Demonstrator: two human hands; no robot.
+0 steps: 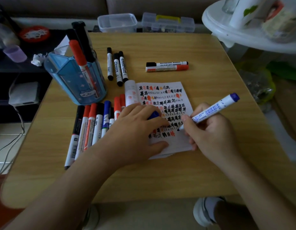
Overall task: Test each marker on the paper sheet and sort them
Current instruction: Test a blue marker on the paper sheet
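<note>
The paper sheet (162, 103) lies on the table (202, 52), marker holder (75, 80) behind-left, two markers (167, 66) behind.

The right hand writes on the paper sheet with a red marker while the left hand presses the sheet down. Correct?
No: the marker in the right hand is blue, not red, as the head view shows. The left hand, holding the blue cap, does press the paper sheet down.
</note>
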